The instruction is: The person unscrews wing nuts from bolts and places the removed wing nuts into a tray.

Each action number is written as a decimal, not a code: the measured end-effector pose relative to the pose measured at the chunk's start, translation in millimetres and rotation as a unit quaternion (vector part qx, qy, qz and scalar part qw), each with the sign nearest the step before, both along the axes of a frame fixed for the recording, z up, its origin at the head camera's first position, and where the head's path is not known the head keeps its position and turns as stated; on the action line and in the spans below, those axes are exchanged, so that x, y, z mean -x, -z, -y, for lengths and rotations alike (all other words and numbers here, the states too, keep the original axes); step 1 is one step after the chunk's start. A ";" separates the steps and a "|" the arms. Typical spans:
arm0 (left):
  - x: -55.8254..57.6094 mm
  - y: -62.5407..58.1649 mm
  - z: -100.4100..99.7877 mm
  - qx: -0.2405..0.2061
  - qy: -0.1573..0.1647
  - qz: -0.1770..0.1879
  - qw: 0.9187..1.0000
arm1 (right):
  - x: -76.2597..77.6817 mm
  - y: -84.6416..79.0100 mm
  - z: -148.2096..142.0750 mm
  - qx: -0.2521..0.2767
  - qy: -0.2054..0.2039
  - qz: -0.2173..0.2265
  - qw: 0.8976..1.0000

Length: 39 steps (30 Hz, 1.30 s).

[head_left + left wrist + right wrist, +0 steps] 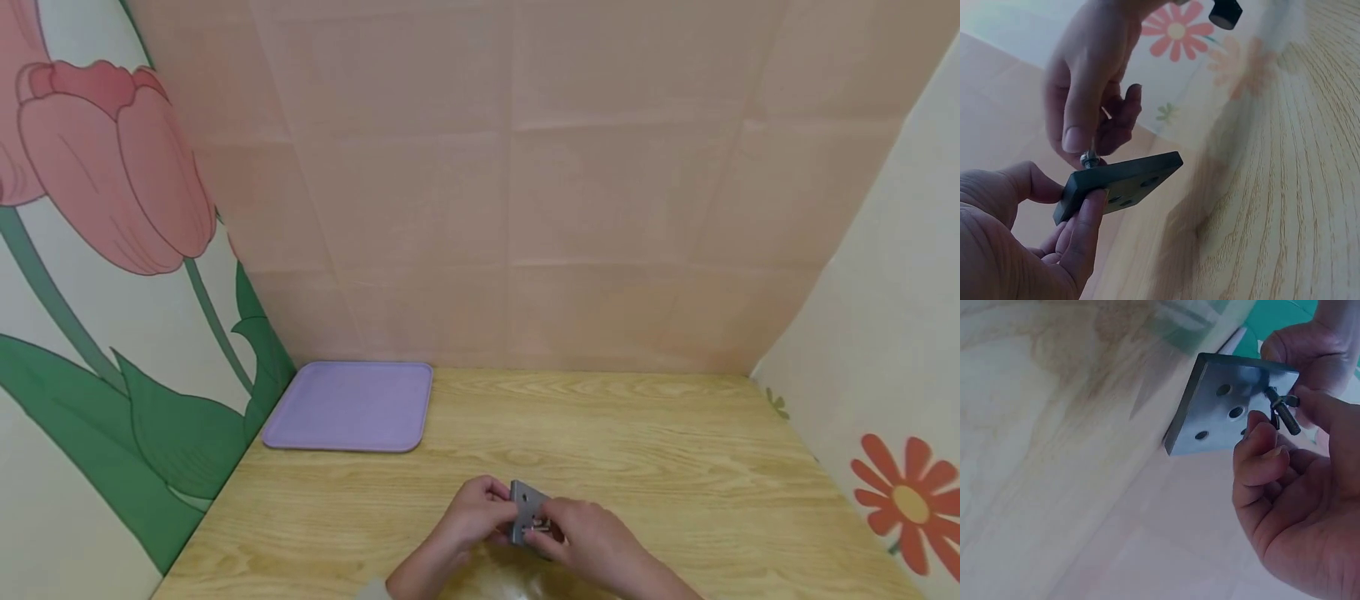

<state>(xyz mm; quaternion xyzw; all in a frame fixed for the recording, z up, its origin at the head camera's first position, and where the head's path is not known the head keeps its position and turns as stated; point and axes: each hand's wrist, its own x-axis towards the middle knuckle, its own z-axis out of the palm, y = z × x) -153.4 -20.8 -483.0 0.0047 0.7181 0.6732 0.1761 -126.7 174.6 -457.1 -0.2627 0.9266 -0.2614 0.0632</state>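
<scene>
A flat grey metal plate [529, 498] with several round holes is held up above the table's near side. My left hand [472, 512] grips it by one edge, thumb on one face and fingers on the other, as the left wrist view shows. From the plate's face a threaded bolt [1289, 420] sticks out, with a wing nut [1290, 400] on its thread. My right hand [1310, 506] has thumb and curled index finger at the wings, pinching the nut from both sides. The bolt's far end is hidden behind the plate.
A purple tray [348, 407] lies at the back left of the wood-grain table [637, 442]. A pinkish cloth backdrop [510, 183] stands behind, with flower-patterned panels on the left and right.
</scene>
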 end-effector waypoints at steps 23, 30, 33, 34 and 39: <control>-1.8 -3.6 2.3 0.002 -0.005 -0.002 1.000 | -8.3 0.1 2.7 -0.077 -0.070 -0.256 0.961; -1.3 -5.3 3.7 0.009 0.002 0.005 1.000 | -4.2 -6.3 3.1 0.028 0.053 -0.014 0.998; -1.1 -3.8 3.6 0.007 0.003 0.002 1.000 | -1.8 -6.7 1.5 0.037 0.060 0.050 0.996; -1.1 -3.1 3.4 0.005 0.003 0.001 1.000 | -1.5 -6.1 1.0 0.042 0.059 0.070 0.995; -2.0 -1.0 3.0 0.003 0.003 -0.003 1.000 | -1.1 -1.1 0.2 0.083 0.051 0.158 0.983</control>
